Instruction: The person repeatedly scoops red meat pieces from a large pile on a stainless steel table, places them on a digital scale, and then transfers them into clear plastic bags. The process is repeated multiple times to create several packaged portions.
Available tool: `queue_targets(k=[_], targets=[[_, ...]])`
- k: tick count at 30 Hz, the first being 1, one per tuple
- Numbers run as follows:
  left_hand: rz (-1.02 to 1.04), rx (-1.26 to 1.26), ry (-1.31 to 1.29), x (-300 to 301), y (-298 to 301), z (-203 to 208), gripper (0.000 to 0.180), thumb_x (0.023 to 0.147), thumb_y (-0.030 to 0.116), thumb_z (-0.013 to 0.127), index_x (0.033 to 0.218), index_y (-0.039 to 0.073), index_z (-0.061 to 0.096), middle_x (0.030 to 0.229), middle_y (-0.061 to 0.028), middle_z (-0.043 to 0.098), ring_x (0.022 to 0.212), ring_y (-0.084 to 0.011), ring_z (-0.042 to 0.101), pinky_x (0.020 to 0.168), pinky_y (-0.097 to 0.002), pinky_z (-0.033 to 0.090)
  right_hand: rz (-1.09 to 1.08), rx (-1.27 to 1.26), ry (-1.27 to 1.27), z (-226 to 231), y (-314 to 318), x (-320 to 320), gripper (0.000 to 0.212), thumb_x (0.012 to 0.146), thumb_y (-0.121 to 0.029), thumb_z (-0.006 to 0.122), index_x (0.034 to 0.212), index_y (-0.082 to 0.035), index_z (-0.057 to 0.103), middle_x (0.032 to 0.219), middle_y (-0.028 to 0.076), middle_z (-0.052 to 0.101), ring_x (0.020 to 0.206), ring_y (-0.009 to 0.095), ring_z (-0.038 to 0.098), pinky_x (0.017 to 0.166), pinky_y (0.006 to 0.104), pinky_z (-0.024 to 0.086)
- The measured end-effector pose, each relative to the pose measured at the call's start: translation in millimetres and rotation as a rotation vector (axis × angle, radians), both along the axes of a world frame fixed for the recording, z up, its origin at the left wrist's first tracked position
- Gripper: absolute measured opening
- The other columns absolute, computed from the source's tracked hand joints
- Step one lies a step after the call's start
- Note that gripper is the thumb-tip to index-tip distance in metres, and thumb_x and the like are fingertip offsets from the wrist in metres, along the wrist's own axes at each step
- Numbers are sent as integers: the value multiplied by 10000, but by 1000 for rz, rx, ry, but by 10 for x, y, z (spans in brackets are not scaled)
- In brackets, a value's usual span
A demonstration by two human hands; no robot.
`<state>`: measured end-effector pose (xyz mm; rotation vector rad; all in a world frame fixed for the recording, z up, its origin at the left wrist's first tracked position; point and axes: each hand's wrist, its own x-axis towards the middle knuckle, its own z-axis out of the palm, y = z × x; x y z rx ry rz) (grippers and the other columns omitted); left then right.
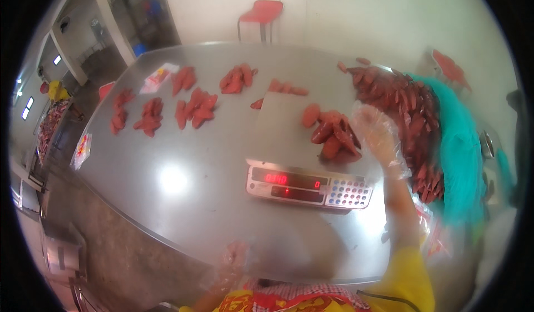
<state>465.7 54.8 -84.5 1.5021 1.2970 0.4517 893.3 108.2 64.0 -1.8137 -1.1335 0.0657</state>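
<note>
My right hand (376, 134), in a clear plastic glove, reaches over the right side of a digital scale (286, 187). It is beside a pile of short, plump, reddish sausages (335, 136) on the scale's plate (272, 128). Blur and the glove hide its fingertips, so I cannot tell whether it grips a sausage. Low in the picture, close to my body, my left hand (233, 260) hovers at the table's near edge. It is gloved too, with loosely stretched fingers and nothing visible in them.
Several small sausage piles (201, 107) lie on the metal table (222, 161) to the left. A large sausage heap (397, 100) lies at the right against teal netting (459, 150). Plastic packets (159, 78) lie about. A red stool (262, 12) stands behind.
</note>
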Motion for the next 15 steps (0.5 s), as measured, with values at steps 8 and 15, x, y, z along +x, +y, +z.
queue_targets(k=[8,15], targets=[[113,194,-91,-178,420,308,290,1073,232,510,1086,14,701,914,-105,648,795,-189,591,731,-324,486,-89,-83,4,157,356,-336,313,906,-235,717,1117,-4,721,961,119,747,842,183,683,802,330,544],[-108,365,305,-556,490,-236,275,1041,185,569,1275,65,648,1124,-92,670,1003,-208,656,854,-320,533,191,-366,-666,108,1035,-189,333,924,-307,599,1010,0,696,1037,177,704,1031,345,678,936,427,517]])
